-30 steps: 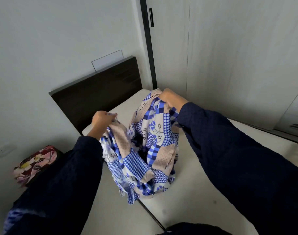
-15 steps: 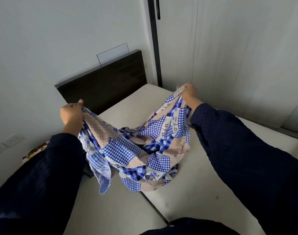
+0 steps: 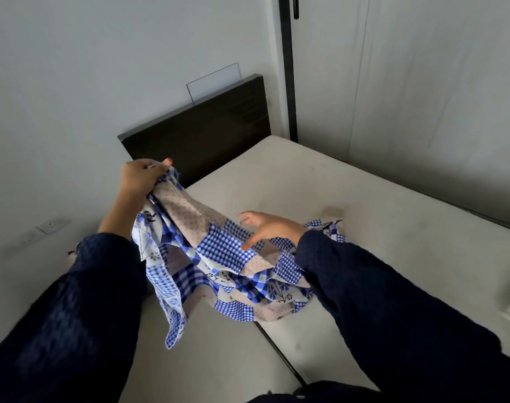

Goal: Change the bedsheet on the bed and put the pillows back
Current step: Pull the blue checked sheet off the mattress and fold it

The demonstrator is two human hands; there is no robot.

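While left hand (image 3: 143, 178) clamps sheet (image 3: 224, 254) corner up high, rest hangs below that grip, bunched on bed (image 3: 378, 216). Right hand (image 3: 267, 229) spread, holding nothing, just over cloth right of grip. Imo trace edge to next corner, then shake wide, dont yank

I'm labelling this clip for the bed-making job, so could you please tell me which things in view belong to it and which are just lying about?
Part of the job:
blue patchwork bedsheet, gripped by the left hand
right hand, open over the sheet
bare mattress

Just there:
dark headboard
wall socket
wardrobe door
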